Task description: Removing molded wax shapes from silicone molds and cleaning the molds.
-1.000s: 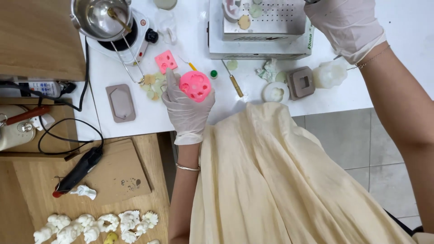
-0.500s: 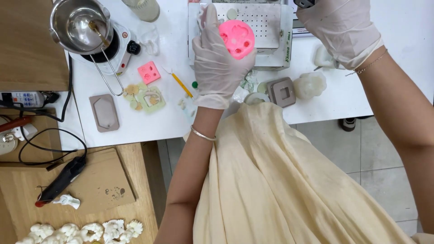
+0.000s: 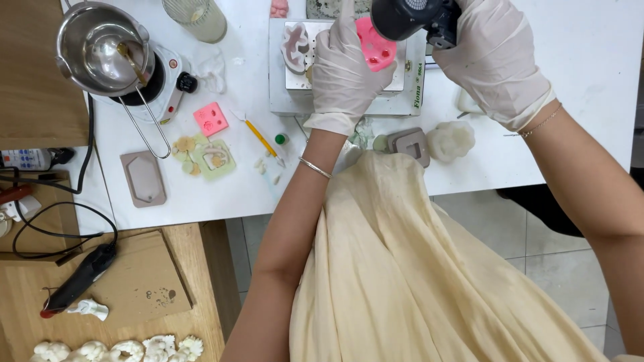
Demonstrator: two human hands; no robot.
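Two gloved hands meet over the white box at the table's far edge.

Left hand (image 3: 345,67) is wrapped round a pink mould (image 3: 376,47), held just above the white box (image 3: 342,100); right hand (image 3: 493,57) is closed on a black tool (image 3: 409,17) whose round end sits right against the mould. With the tool that close to the left fingers (image 3: 349,20), a small slip could catch the glove, I'd judge, or tip the mould off the box. Beside the wrists lie a grey mould (image 3: 410,144) and a white cast (image 3: 451,139), near enough for a sleeve or the cream cloth (image 3: 416,268) to sweep off. Farther left stand a steel pot (image 3: 100,47) on a hotplate (image 3: 164,80), a small pink mould (image 3: 210,118), a yellow pick (image 3: 261,139) and a green mould (image 3: 213,157).
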